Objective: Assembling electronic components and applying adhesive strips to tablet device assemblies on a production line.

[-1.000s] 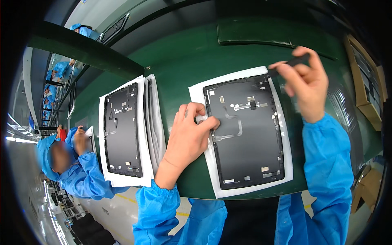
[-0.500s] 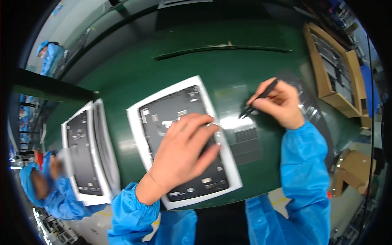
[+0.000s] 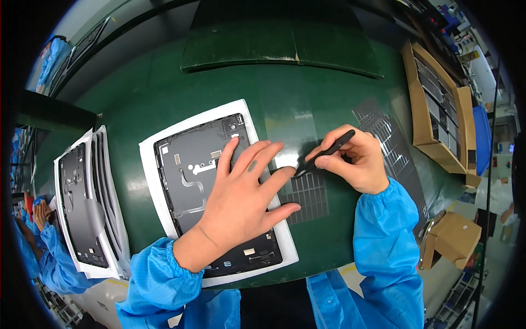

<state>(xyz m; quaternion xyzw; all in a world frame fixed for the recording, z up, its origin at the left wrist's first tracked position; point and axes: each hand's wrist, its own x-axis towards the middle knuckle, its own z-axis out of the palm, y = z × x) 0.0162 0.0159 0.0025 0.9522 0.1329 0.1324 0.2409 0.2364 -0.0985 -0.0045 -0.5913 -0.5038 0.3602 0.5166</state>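
Note:
My left hand [image 3: 241, 192] lies with fingers spread across a black tablet back housing [image 3: 183, 153], covering its middle. The housing rests on a white foam sheet [image 3: 152, 164], slightly tilted on the table. My right hand [image 3: 359, 167] pinches black tweezers [image 3: 338, 145], their tips pointing down-left close to my left index fingertip. Whether the tips grip anything is too small to tell. Just below them, right of the housing, is a sheet of small dark rectangular pieces [image 3: 309, 200]. Small pale pads and a clear, curved strip show on the housing.
Stacked housings with white sheets [image 3: 82, 214] stand at the left, beside a co-worker in blue sleeves [image 3: 55, 252]. Another dark cut sheet [image 3: 386, 137] lies right on the green table [image 3: 219, 88]. A cardboard box of dark parts [image 3: 438, 104] sits at far right; a raised green board [image 3: 279, 49] is behind.
The whole view has shifted. My right hand has brought the tweezers closer to the dark-piece sheet and my left hand. The left fingers are spread wider over the housing.

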